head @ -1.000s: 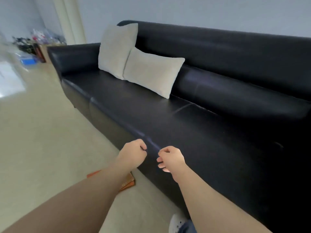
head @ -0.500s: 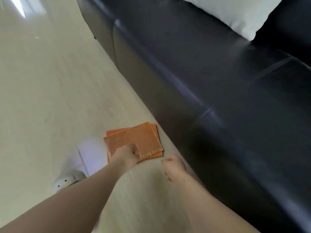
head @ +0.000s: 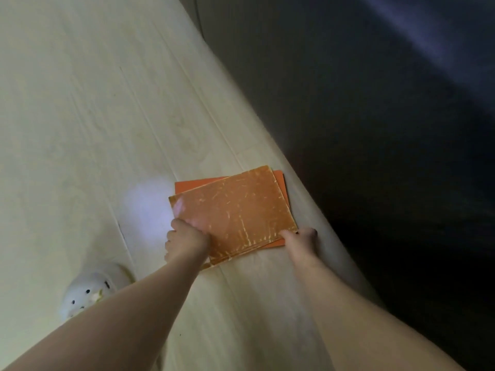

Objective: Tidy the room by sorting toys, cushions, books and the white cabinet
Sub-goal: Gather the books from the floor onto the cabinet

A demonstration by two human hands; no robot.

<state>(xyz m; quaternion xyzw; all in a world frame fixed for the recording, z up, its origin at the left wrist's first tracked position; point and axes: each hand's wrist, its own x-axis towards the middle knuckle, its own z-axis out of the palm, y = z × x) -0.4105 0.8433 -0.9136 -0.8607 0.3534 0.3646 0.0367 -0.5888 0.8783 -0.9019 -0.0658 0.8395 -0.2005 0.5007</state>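
Note:
Two thin books lie stacked on the pale floor beside the sofa: a worn brown-orange book (head: 235, 212) on top of a brighter orange book (head: 279, 180). My left hand (head: 187, 241) grips the stack at its near left corner, thumb on the top cover. At the near right corner my right hand (head: 301, 238) pinches the stack's edge, fingers tucked under. The books still rest flat on the floor.
The black leather sofa (head: 375, 116) fills the right side, its base running along the floor just right of the books. A white slipper with dark dots (head: 91, 289) is on the floor at the lower left. Light wooden floor (head: 93, 116) stretches left and ahead.
My view dropped from the sofa and cushions down to the floor. Both hands went from hanging curled above the sofa edge down to the books and took hold of the stack's near corners.

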